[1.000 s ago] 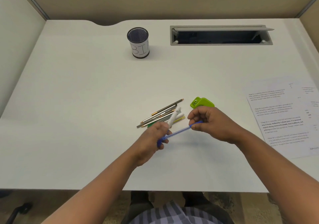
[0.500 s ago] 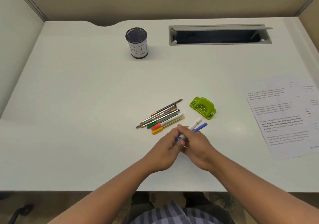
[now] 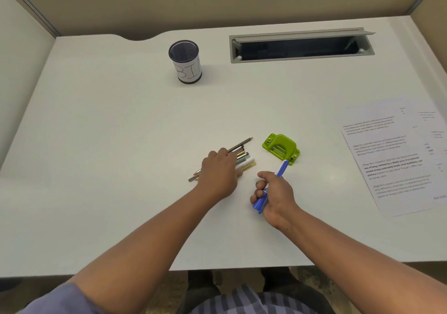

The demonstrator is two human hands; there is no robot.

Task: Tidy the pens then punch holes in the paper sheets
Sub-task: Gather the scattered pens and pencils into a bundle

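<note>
One white desk [image 3: 121, 144] fills the view, walled by beige partitions, with a long grey slot [image 3: 301, 45] open at its far right. Printed paper sheets [image 3: 396, 159] lie at the right edge, partly cut off by the frame, so their count is unclear. A mesh cup [image 3: 185, 62] with a hand-lettered label stands at the far middle, well apart from everything else. A green hole punch [image 3: 281, 148] sits near the middle, untouched.

Just left of the punch lies a pile of pens [image 3: 243, 159] and pencils, roughly parallel. The left hand [image 3: 220, 171] rests palm-down over the pile, fingers curled onto it; whether they have closed on any one pen cannot be told, since the hand hides most of the pile. The right hand [image 3: 273, 193] is clenched around blue pens [image 3: 261, 201], one tip poking up toward the punch. How many it grips is hard to make out.

The step in hand looks like gathering the pens into a bundle. To do it well, the left hand should pinch a few at mid-length, keep them aligned, and pass them across before carrying the lot to the cup, steering clear of the punch.
</note>
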